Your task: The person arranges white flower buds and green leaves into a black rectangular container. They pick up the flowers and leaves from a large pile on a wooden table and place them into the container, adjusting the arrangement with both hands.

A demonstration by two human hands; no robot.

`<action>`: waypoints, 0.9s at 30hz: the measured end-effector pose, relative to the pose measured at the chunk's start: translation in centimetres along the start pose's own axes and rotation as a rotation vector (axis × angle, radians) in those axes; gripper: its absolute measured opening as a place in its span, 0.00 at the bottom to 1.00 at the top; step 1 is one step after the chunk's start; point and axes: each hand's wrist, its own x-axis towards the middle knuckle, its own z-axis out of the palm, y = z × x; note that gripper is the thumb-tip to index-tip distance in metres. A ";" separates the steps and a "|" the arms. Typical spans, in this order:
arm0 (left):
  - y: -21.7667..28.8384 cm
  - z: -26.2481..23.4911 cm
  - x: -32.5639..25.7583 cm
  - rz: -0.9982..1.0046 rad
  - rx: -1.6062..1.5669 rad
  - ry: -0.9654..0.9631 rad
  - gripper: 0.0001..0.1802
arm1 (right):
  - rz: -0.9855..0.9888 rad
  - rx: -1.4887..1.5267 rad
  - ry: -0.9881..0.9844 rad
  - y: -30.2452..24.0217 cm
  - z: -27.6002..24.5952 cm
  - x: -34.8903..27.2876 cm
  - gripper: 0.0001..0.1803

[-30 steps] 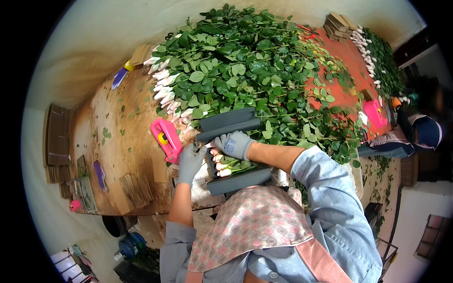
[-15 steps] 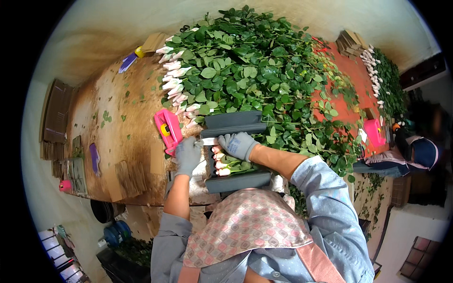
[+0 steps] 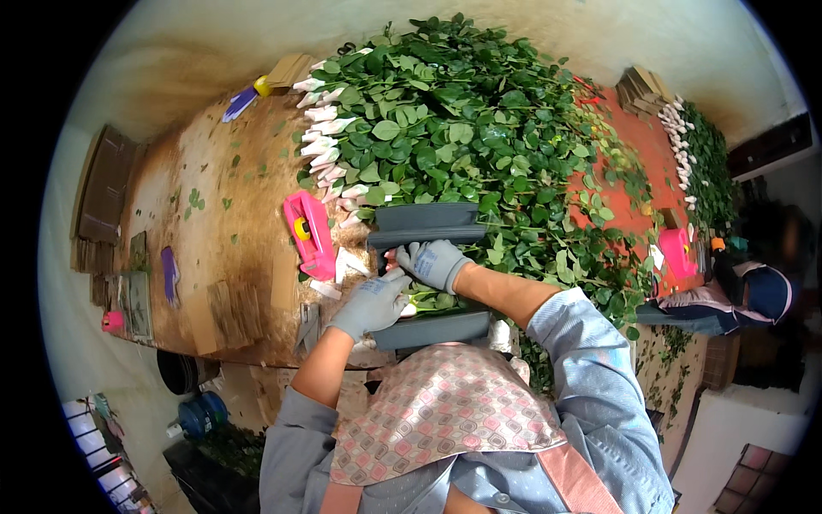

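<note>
A dark grey trough with two raised padded sides (image 3: 432, 331) lies in front of me, holding a small bunch of pale pink roses (image 3: 409, 310) with blooms toward the left. My left hand (image 3: 373, 307), in a grey glove, covers several blooms with its fingers curled round them. Against the far side of the trough, my right hand (image 3: 435, 265), also gloved, is closed over the upper roses; its fingertips are partly hidden and close to my left fingers. White paper strips (image 3: 349, 264) lie left of the trough, beside a pink tape dispenser (image 3: 310, 236).
Beyond the trough a large heap of leafy roses (image 3: 462, 128) spreads over the table. Cardboard pieces (image 3: 233, 315) and purple gloves (image 3: 170, 276) lie to the left. A second pink dispenser (image 3: 676, 252) and another person (image 3: 745, 291) are at the right.
My left hand has moved right and nearer me, from beside the tape dispenser onto the blooms. The white strip by my right fingertips is no longer visible. My right hand has barely moved.
</note>
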 end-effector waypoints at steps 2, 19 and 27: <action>-0.9 1.1 0.1 0.057 0.038 0.060 0.18 | 0.031 -0.014 -0.001 0.0 0.3 -0.1 0.18; -1.3 -0.8 0.5 0.042 0.039 0.062 0.18 | 0.288 0.157 0.127 -2.3 -6.8 -3.5 0.22; -1.9 0.1 0.7 0.002 0.222 0.022 0.27 | 0.780 0.047 0.131 2.2 -5.5 -12.7 0.20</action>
